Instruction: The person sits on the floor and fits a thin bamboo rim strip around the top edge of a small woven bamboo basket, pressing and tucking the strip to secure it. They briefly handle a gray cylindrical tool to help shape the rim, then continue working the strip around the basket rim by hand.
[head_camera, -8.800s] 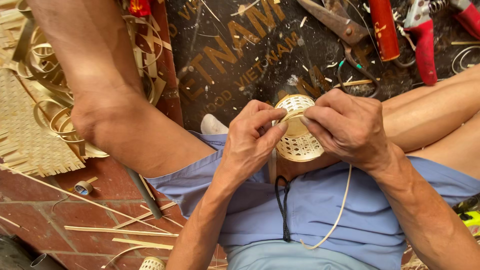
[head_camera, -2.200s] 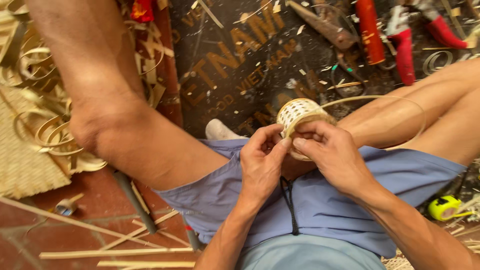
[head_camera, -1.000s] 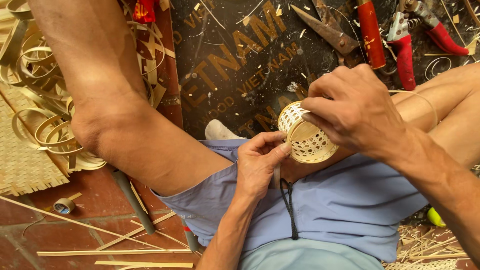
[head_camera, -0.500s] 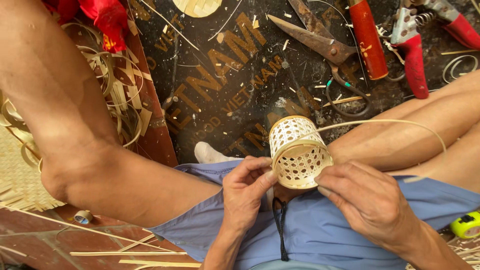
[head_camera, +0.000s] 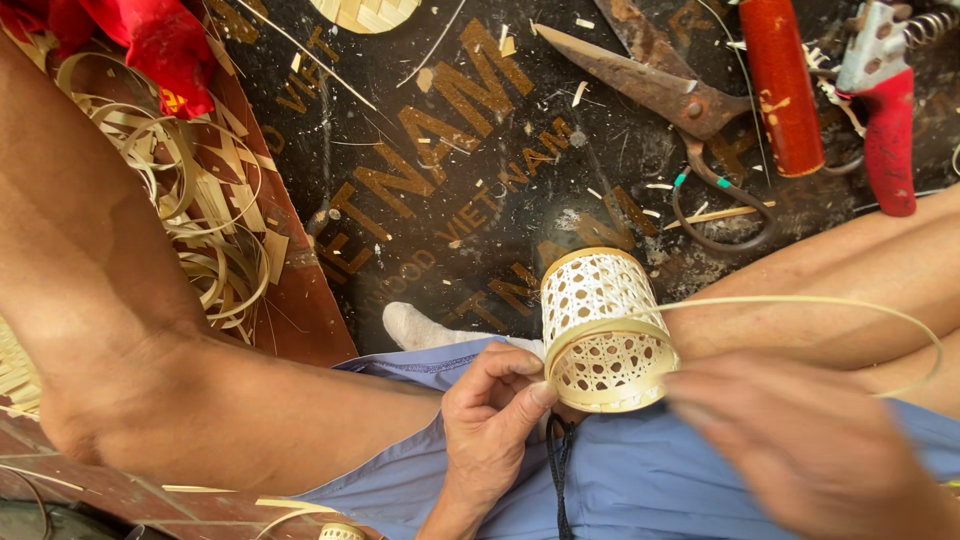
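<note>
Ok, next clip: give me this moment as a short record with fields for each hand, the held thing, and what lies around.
left hand: thumb and fingers pinch the rim of the woven basket
right hand: blurred, beside the basket, contact unclear
bamboo strip: loops from the basket rim over the leg
surroundings: rusty scissors, red-handled pruner, curled bamboo shavings on dark mat

Woven basket (head_camera: 606, 330) sits between both hands, scissors (head_camera: 668, 110) lying on the mat (head_camera: 450, 180) beyond.

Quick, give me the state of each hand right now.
Left hand: closed, pinching the rim of the woven basket.
Right hand: blurred, near the basket and the bamboo strip; grip cannot be told.
</note>
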